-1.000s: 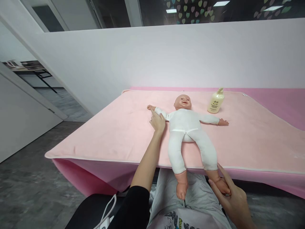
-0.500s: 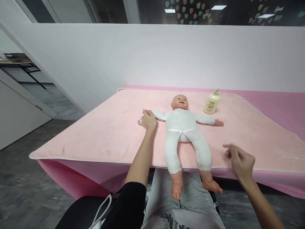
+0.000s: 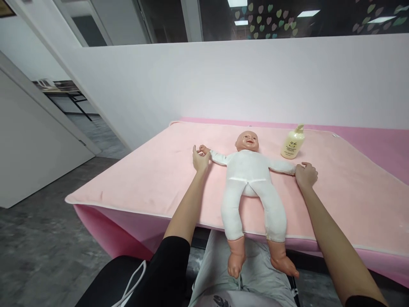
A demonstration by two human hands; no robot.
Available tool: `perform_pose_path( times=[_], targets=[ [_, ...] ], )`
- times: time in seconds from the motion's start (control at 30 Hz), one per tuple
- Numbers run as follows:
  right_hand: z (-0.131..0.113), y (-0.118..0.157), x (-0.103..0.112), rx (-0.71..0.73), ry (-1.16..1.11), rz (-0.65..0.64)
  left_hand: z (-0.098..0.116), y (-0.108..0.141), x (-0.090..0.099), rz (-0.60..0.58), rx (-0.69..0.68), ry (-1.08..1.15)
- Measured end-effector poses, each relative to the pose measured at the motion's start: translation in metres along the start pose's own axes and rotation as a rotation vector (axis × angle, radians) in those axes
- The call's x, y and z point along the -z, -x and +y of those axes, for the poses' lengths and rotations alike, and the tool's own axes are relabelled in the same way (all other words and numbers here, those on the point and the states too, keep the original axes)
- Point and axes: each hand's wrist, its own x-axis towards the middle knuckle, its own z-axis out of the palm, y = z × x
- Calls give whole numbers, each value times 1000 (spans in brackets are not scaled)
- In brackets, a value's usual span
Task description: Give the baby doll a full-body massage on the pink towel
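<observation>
A baby doll (image 3: 247, 166) in a white suit lies face up on the pale pink blanket (image 3: 143, 179), arms spread out and bare feet hanging past the front edge. My left hand (image 3: 200, 161) grips the doll's arm at the wrist on the left, its index finger lifted away; the doll's small hand pokes out above it. On the other side my right hand (image 3: 306, 174) is closed around the doll's other hand, which is hidden by my fingers. A pale yellow pump bottle (image 3: 292, 143) stands on the blanket beyond my right hand.
The blanket covers a table with a darker pink cloth (image 3: 370, 143) beneath it. Behind runs a white wall (image 3: 223, 81) with a window above. A white door (image 3: 35, 140) is at the left. A white cable (image 3: 132, 283) lies by the black chair (image 3: 108, 279).
My right hand has moved up and left from the blanket's front edge and taken hold of the doll's hand. My left hand's index finger has lifted, uncovering the doll's hand there. The view has shifted.
</observation>
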Motion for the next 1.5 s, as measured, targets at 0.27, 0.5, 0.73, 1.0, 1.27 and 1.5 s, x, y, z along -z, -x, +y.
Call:
perform_pose_path(
  times=[0.27, 0.5, 0.73, 1.0, 1.27, 1.5],
  targets=[
    [0, -6, -5, -80, -416, 26, -6, -4, -1, -25, -25, 339],
    [-12, -1, 2, -238, -989, -44, 7, 1, 3, 34, 174, 551],
    [-23, 2, 6, -346, -1230, -284, 9, 4, 3, 99, 198, 548],
    [-26, 10, 7, -377, -1015, -197, 10, 5, 5, 82, 220, 529],
    [-21, 7, 7, -500, -1006, -177, 8, 7, 4, 84, 144, 515],
    [-17, 3, 4, -494, -1002, -181, 4, 4, 3, 67, 173, 506]
  ],
)
